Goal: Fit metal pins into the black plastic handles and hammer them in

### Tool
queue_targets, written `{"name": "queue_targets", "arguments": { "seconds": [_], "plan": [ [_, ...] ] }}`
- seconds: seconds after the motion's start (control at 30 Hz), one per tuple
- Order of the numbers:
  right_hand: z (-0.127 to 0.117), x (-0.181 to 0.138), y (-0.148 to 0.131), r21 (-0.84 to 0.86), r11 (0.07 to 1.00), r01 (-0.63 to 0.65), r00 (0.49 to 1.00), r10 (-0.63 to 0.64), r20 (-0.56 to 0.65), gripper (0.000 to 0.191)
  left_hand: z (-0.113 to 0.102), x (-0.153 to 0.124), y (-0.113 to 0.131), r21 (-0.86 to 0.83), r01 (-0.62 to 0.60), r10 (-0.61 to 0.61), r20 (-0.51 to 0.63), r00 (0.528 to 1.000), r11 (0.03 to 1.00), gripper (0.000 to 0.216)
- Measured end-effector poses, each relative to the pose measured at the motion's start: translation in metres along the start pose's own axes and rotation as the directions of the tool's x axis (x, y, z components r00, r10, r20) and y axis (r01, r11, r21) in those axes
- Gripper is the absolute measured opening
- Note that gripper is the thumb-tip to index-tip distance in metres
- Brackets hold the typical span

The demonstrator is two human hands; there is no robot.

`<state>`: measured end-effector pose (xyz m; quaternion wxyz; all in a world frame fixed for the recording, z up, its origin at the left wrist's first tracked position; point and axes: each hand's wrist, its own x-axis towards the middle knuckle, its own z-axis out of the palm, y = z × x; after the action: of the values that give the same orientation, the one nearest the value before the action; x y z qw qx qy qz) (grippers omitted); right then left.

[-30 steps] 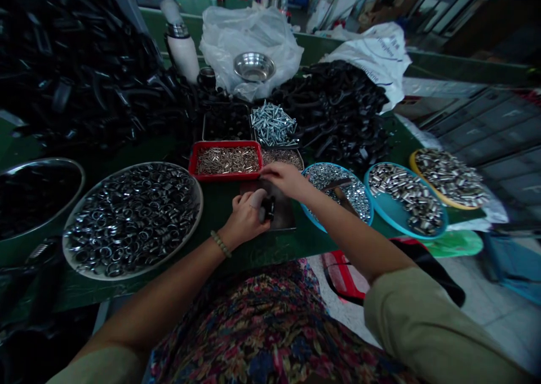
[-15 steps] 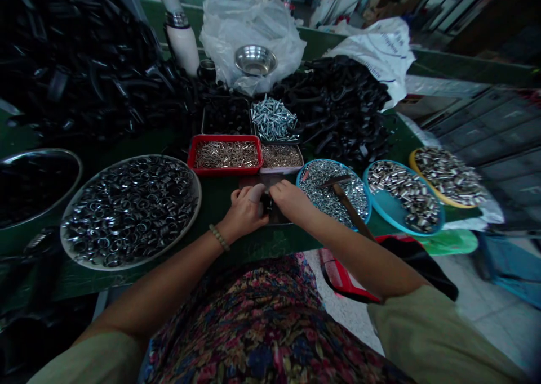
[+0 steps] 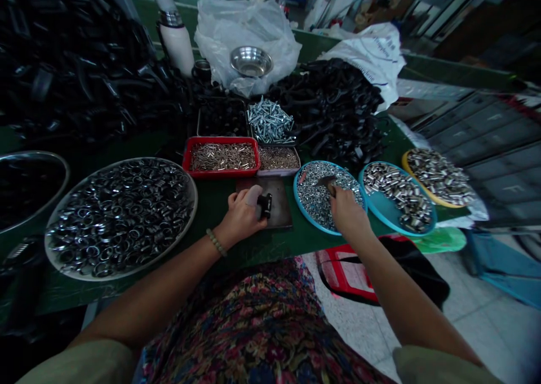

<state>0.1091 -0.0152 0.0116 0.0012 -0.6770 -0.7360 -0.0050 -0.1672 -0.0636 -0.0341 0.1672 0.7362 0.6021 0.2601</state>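
My left hand (image 3: 244, 212) is closed around a small black part (image 3: 265, 205) and keeps it on a flat metal plate (image 3: 281, 204). A pale cover wraps one of its digits. My right hand (image 3: 349, 210) grips the wooden handle of a hammer (image 3: 326, 181), whose head rests over a blue tray (image 3: 296, 195) of small shiny metal pieces. Most of the handle is hidden by the fingers. Just behind the plate stand a red tray (image 3: 186, 161) of thin metal pins and a pale tray (image 3: 279, 172) of tiny parts.
A large round tray (image 3: 192, 215) of dark rings lies left. On the right are a blue tray (image 3: 391, 226) and a yellow tray (image 3: 454, 205) of metal cylinders. Heaps of black parts (image 3: 333, 108) fill the back, near a flask (image 3: 177, 46) and a metal bowl (image 3: 252, 62).
My right hand has left the black part, moved right and taken hold of the hammer. My left hand stays on the black part. The view has shifted slightly.
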Motion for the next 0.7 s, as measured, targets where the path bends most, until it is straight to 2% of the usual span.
{"name": "queue_targets", "arguments": {
  "seconds": [0.07,0.17,0.23,0.33,0.43,0.47,0.57,0.63,0.67,0.7],
  "plan": [
    [-0.013,-0.01,-0.029,0.187,0.976,0.107,0.994,-0.11,0.001,0.037,-0.001,0.0,0.0,-0.018,0.0,0.0,0.007,1.0,1.0,0.062],
    [-0.032,-0.019,-0.067,0.391,0.862,0.322,0.928,-0.369,0.049,0.035,0.0,-0.001,-0.001,-0.02,0.009,-0.01,-0.005,1.0,1.0,0.066],
    [-0.04,-0.02,-0.082,0.441,0.819,0.368,0.91,-0.414,0.009,0.034,0.001,0.0,-0.002,-0.017,0.01,-0.01,-0.009,1.0,1.0,0.068],
    [-0.039,-0.018,-0.088,0.42,0.831,0.365,0.915,-0.404,0.002,0.032,0.001,0.0,-0.003,-0.018,0.005,-0.005,-0.015,1.0,1.0,0.07],
    [-0.028,-0.015,-0.075,0.37,0.854,0.366,0.903,-0.422,0.082,0.031,-0.001,-0.001,-0.002,0.014,-0.019,0.019,-0.009,1.0,1.0,0.065],
    [-0.023,-0.014,-0.066,0.349,0.872,0.342,0.919,-0.388,0.068,0.032,-0.001,-0.001,-0.001,0.037,-0.051,0.051,0.009,0.999,0.998,0.061],
    [-0.007,-0.012,-0.032,0.209,0.967,0.144,0.99,-0.141,-0.028,0.036,-0.003,0.002,0.001,0.062,-0.161,0.156,0.072,0.985,0.985,0.048],
    [0.004,-0.008,-0.006,0.084,0.996,0.002,0.998,0.003,-0.06,0.038,-0.006,0.008,0.004,-0.063,-0.116,0.12,0.065,0.991,0.991,0.044],
    [0.009,-0.004,0.008,0.046,0.999,-0.027,0.998,0.03,-0.061,0.038,-0.01,0.011,0.006,-0.201,-0.047,0.061,0.062,0.996,0.978,0.041],
    [0.012,0.001,0.022,0.031,0.999,-0.033,0.998,0.035,-0.06,0.036,-0.015,0.015,0.008,-0.39,0.047,-0.032,0.044,0.998,0.92,0.037]
  ]
}}
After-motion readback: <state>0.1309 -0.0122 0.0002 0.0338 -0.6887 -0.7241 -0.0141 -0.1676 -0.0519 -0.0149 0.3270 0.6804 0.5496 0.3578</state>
